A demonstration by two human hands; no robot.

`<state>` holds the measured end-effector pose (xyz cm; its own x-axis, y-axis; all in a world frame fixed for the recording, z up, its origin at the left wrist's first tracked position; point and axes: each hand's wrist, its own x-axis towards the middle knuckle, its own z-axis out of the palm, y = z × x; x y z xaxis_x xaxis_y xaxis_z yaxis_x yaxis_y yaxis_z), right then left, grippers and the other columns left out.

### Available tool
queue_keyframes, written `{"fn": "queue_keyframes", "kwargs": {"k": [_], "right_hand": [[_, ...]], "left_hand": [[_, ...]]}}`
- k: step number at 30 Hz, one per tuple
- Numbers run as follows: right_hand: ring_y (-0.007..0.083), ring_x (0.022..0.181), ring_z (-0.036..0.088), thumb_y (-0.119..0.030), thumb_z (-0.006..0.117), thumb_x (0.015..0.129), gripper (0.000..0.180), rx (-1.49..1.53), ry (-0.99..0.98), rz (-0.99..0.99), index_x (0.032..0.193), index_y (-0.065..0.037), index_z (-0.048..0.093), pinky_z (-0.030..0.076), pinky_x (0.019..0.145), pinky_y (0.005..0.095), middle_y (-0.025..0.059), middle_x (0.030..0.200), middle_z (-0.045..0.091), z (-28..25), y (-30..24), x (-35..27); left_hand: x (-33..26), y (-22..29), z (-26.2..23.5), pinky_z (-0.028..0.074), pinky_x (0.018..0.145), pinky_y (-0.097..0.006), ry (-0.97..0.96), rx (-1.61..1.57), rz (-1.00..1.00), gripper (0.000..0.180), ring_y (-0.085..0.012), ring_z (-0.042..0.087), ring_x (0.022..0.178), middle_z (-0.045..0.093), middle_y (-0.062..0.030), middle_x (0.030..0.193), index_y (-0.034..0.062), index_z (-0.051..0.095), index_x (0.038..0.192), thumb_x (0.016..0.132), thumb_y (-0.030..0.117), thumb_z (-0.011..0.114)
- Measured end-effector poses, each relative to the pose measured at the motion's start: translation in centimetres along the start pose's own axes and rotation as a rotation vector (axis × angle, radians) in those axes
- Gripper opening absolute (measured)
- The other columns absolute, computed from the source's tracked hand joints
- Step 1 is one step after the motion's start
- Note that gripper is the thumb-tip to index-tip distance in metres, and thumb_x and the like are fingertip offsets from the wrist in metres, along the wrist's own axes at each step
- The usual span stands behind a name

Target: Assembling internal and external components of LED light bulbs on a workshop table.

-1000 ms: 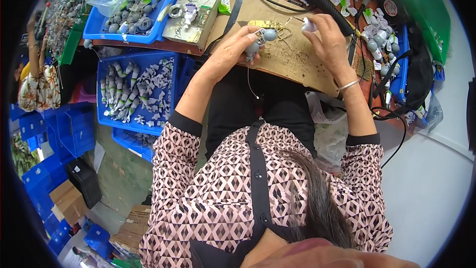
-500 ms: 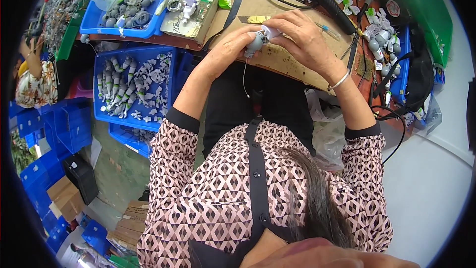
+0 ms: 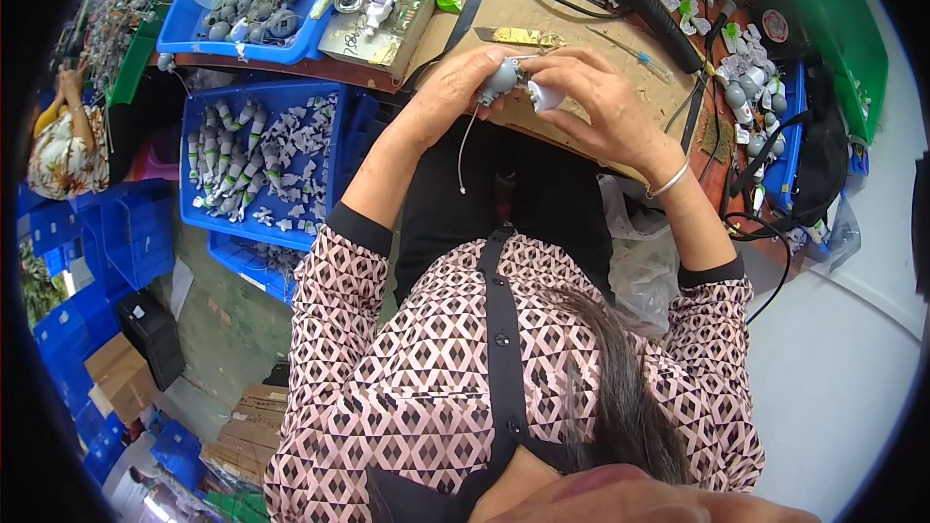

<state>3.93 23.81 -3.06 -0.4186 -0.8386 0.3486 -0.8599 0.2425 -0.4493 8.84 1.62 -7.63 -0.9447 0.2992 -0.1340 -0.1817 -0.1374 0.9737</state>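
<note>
Part: small grey motor piece (image 3: 501, 80) w/ thin white wire hanging, held over brown board (image 3: 581, 24) edge.
L hand (image 3: 453, 92): fingers closed on grey piece.
R hand (image 3: 593, 102): fingertips pinch white cap (image 3: 544, 97) beside it.
Nearby: blue bin (image 3: 254, 160) of grey parts, lower left.

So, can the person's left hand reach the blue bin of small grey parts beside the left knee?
Probably yes, once freed: the left hand holds a small grey part together with the right hand, and nothing blocks the blue bin.
</note>
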Motion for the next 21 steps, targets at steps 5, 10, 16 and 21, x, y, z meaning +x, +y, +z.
{"fn": "queue_keyframes", "kwargs": {"k": [5, 10, 16, 21], "right_hand": [[0.0312, 0.122, 0.052, -0.01, 0.071, 0.079, 0.034, -0.363, -0.01, -0.084, 0.11, -0.004, 0.059, 0.046, 0.097, 0.0412, 0.008, 0.128, 0.059, 1.2, -0.8, -0.6], [0.0335, 0.129, 0.046, -0.007, 0.065, 0.085, 0.035, -0.022, 0.106, 0.093, 0.118, -0.003, 0.053, 0.045, 0.1, 0.0425, 0.0135, 0.134, 0.053, 2.6, -0.7, -1.0], [0.031, 0.126, 0.049, -0.013, 0.059, 0.093, 0.035, 0.294, 0.174, 0.256, 0.123, 0.001, 0.048, 0.049, 0.098, 0.0387, 0.0201, 0.136, 0.046, 2.8, -0.9, -1.5], [0.0301, 0.118, 0.054, -0.016, 0.06, 0.093, 0.035, 0.173, 0.123, 0.193, 0.122, 0.001, 0.048, 0.049, 0.097, 0.0387, 0.018, 0.129, 0.051, 2.4, 0.1, -1.3]], "left_hand": [[0.1, -0.3, 0.3, 0.047, 0.062, -0.022, 0.124, -0.162, -0.076, 0.041, -0.008, 0.055, 0.072, 0.06, -0.0033, 0.094, 0.0055, 0.056, 0.122, 0.099, 0.037, 0.043], [0.1, -0.3, 0.3, 0.048, 0.063, -0.022, 0.074, -0.192, -0.061, 0.038, -0.0075, 0.055, 0.073, 0.06, -0.0033, 0.095, 0.005, 0.055, 0.12, 0.097, 0.034, 0.048], [0.0, 0.1, 0.7, 0.045, 0.061, -0.022, 0.107, -0.107, -0.036, 0.033, -0.0077, 0.055, 0.072, 0.06, -0.0023, 0.093, 0.0044, 0.055, 0.118, 0.09, 0.022, 0.054], [0.0, 0.1, 0.5, 0.043, 0.059, -0.022, 0.057, -0.08, -0.03, 0.032, -0.0076, 0.054, 0.073, 0.059, -0.0019, 0.092, 0.0048, 0.056, 0.116, 0.088, 0.019, 0.053]]}}
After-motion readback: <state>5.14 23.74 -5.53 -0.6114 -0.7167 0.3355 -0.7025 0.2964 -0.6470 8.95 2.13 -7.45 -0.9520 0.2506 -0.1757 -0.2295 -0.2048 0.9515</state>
